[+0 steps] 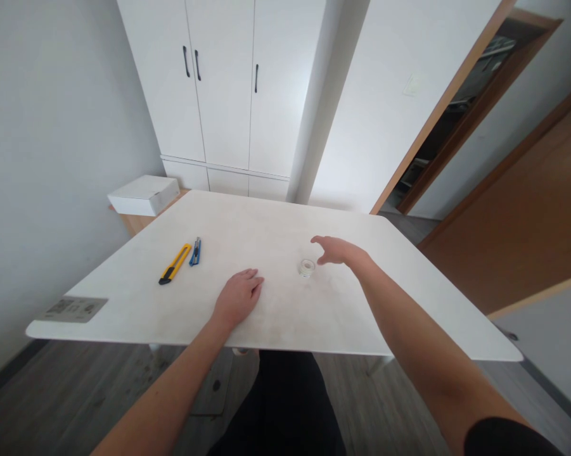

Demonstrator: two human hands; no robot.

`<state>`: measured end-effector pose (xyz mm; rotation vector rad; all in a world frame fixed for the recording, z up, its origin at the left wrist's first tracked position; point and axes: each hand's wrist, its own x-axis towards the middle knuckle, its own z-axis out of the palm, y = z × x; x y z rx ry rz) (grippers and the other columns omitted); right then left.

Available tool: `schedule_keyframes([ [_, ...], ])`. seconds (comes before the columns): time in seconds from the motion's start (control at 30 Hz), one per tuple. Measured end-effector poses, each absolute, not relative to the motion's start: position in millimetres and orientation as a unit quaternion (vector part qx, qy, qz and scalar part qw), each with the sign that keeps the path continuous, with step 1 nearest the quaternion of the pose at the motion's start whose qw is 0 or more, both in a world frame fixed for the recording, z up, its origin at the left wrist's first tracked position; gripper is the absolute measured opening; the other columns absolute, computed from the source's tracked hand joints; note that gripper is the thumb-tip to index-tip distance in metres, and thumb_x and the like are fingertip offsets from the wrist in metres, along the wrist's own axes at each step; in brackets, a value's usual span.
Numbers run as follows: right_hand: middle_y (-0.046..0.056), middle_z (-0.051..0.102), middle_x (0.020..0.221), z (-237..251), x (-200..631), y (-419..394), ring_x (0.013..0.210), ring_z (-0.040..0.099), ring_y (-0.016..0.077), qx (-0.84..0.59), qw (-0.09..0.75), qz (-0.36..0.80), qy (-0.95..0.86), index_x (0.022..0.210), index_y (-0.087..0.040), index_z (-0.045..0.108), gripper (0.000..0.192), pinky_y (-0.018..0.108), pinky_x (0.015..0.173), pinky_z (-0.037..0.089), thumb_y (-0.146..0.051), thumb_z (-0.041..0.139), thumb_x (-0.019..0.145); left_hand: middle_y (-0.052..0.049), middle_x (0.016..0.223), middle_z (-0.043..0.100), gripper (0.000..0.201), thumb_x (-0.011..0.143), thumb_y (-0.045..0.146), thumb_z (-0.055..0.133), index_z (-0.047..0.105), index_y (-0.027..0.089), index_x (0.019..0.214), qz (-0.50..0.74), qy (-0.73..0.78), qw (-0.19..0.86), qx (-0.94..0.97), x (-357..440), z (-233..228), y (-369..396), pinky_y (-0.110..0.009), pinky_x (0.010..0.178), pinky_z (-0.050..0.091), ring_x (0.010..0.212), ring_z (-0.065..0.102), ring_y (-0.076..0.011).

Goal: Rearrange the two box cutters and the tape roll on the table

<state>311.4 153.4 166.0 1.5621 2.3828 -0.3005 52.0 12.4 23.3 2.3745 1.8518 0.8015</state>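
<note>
My right hand [333, 249] hovers just right of a small roll of clear tape [307, 268], with its thumb and fingers apart and nothing between them. The tape roll lies on the white table [266, 221] near its middle. To the left of the roll, my left hand [240, 294] rests palm down on the tabletop, its fingers loosely bent and holding nothing visible. Farther left lie a yellow utility knife [175, 264] with black ends and a smaller blue utility knife [196, 252], side by side and apart from both hands.
A grey printed label [73, 310] is stuck at the table's near left corner. Behind the table's left end, a white box [142, 195] sits on a wooden stand. White cabinets [223, 95] line the back, and a brown wooden panel [518, 215] stands at the right.
</note>
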Motion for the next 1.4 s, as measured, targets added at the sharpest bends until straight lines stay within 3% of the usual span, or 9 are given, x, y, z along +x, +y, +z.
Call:
schedule_keyframes([
  [0.23,0.010,0.056,0.138,189.8,322.4,155.3,0.109,0.062,0.0278,0.559,0.134,-0.105,0.812,0.143,-0.030,0.047,0.065,0.035,0.083,0.049,-0.027,0.069,0.082,-0.012,0.129,0.066,0.036,0.095,0.028,0.044,0.073,0.019,0.114,0.254,0.591,0.007,0.766,52.2,24.2,12.3,-0.043,0.110,0.043,0.122,0.059,-0.0247],
  [0.47,0.012,0.055,0.137,138.6,290.0,133.4,0.116,0.059,0.0302,0.486,0.172,-0.110,0.850,0.143,-0.029,0.046,0.074,0.035,0.086,0.049,-0.035,0.077,0.076,-0.012,0.129,0.066,0.037,0.096,0.030,0.043,0.073,0.018,0.114,0.249,0.590,-0.006,0.768,51.3,22.8,12.7,-0.042,0.110,0.044,0.122,0.060,-0.0248],
  [0.67,0.011,0.060,0.127,104.6,285.6,135.5,0.109,0.063,0.0290,0.475,0.174,-0.066,0.860,0.127,-0.030,0.059,0.051,0.033,0.077,0.050,-0.036,0.073,0.078,-0.012,0.129,0.066,0.039,0.096,0.033,0.041,0.073,0.019,0.114,0.255,0.582,-0.001,0.772,48.7,19.3,13.7,-0.043,0.109,0.044,0.122,0.060,-0.0253],
  [0.9,0.005,0.065,0.124,121.2,399.3,173.2,0.106,0.063,0.0251,0.624,0.168,-0.036,0.762,0.123,-0.032,0.063,0.050,0.031,0.077,0.049,-0.029,0.074,0.074,-0.011,0.129,0.066,0.040,0.095,0.038,0.041,0.074,0.021,0.112,0.267,0.577,-0.003,0.772,47.1,12.2,17.9,-0.046,0.109,0.044,0.121,0.060,-0.0266],
  [1.07,0.008,0.068,0.117,125.8,484.4,189.6,0.098,0.064,0.0265,0.692,0.165,-0.026,0.702,0.121,-0.026,0.065,0.048,0.032,0.071,0.049,-0.023,0.071,0.073,-0.012,0.127,0.067,0.041,0.096,0.037,0.040,0.074,0.020,0.111,0.263,0.578,-0.015,0.772,47.6,11.3,18.7,-0.046,0.108,0.045,0.120,0.061,-0.0272],
  [1.4,0.005,0.070,0.108,107.7,507.9,194.5,0.089,0.064,0.0216,0.676,0.140,-0.080,0.719,0.114,-0.024,0.068,0.042,0.027,0.066,0.046,-0.024,0.070,0.071,-0.011,0.127,0.067,0.041,0.094,0.038,0.041,0.074,0.020,0.110,0.272,0.575,-0.009,0.771,47.4,11.5,18.3,-0.046,0.108,0.046,0.119,0.062,-0.0275],
])
